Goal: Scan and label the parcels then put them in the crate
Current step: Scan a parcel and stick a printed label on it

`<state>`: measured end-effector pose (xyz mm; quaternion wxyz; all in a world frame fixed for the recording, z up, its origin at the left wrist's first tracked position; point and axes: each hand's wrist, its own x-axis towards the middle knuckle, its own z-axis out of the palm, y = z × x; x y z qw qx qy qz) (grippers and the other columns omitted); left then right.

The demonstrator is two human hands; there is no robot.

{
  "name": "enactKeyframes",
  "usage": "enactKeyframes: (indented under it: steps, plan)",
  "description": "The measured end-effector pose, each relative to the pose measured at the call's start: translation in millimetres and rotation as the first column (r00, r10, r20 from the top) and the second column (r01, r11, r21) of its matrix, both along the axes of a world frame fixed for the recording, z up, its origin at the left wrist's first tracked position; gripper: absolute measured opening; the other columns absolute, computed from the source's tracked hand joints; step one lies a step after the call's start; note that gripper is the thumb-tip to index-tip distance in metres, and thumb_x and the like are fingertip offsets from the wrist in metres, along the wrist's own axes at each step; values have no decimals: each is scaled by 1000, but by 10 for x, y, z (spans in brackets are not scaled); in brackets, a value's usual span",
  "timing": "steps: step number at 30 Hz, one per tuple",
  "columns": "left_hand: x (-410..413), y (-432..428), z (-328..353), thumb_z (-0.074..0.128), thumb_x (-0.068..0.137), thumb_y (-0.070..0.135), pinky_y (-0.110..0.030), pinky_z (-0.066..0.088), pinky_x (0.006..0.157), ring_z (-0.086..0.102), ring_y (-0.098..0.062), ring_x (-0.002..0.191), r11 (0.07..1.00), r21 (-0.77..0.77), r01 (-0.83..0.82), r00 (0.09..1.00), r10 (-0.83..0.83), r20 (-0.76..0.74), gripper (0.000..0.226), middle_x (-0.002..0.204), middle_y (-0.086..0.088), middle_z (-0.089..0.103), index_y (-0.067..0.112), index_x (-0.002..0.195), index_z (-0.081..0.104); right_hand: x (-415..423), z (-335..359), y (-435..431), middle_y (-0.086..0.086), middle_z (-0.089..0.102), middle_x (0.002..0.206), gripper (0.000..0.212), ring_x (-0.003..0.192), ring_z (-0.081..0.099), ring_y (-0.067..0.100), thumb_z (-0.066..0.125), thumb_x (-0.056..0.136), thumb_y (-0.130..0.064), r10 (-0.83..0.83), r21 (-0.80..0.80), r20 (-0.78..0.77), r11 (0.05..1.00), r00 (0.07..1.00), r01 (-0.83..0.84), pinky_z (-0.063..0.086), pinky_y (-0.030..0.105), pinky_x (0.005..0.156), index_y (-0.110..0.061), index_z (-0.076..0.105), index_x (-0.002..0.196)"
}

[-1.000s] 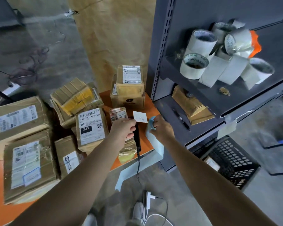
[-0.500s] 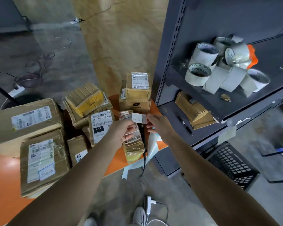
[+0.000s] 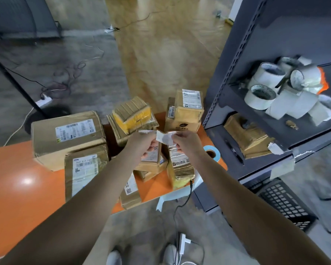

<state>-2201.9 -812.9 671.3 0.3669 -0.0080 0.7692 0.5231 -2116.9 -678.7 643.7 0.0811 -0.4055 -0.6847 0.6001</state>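
Orange table, black latticed crate

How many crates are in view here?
1: a black lattice crate on the floor at lower right, partly hidden behind the foot of the grey shelving. Others may sit outside the frame.

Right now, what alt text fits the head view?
The left hand and right hand pinch a small white label over brown parcels on an orange table. A black crate sits on the floor beside a grey shelf of tape rolls.
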Motion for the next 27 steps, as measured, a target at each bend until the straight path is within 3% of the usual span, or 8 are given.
enactKeyframes:
  steps: [5,7,11,15,18,22,27]
  plan:
    - [-59,-293,-31,51,92,16,-24,25,53,44,-12,54,997,-75,-27,996,34,88,18,73,-4,60,9,78,61,-61,19,-280,2,62,64,15,55,50,12,62,91,-19,55,182,75,981,996,-68,40,24,54,-14,71,81]
    - [-59,-356,-28,49,92,13,-22,29,52,46,-12,53,995,-83,-57,992,66,106,20,71,-4,60,5,82,64,-81,-3,-363,0,63,63,19,54,53,11,61,92,-21,57,233,105,969,993,-80,41,24,52,-19,69,74]
    - [-103,-453,-59,49,92,7,-18,31,48,45,-11,51,993,-93,-71,988,83,127,19,70,-5,59,2,91,67,-153,-54,-515,-2,61,59,26,57,56,14,62,91,-20,28,240,133,969,991,-60,43,25,54,-23,65,65]
    - [-166,-577,-147,50,89,5,-17,33,42,50,-14,53,993,-95,-69,992,79,96,19,72,-8,63,-2,86,67,-189,-83,-641,3,67,68,20,61,59,16,62,91,-20,40,275,188,957,981,-92,43,23,52,-13,73,76]
    - [-173,-636,-201,50,89,9,-20,31,45,52,-16,56,993,-114,7,1000,-6,8,21,72,-9,67,1,79,67,-191,-122,-708,17,73,82,25,65,64,24,61,91,-19,44,307,216,945,975,-110,47,28,58,1,75,85]
    - [-199,-639,-295,54,84,9,-18,27,37,44,-12,47,973,-190,128,987,-144,-71,15,66,-8,57,2,74,61,-181,-174,-749,11,71,74,27,59,60,17,59,93,-22,55,362,288,918,956,-162,42,22,49,-6,75,76]
    - [-154,-631,-379,63,84,23,-27,34,50,38,-15,45,915,-328,235,922,-317,-223,29,58,-4,47,9,60,53,-130,-180,-789,7,63,66,29,54,50,12,58,94,-21,53,440,328,875,943,-202,34,20,44,-8,68,70]
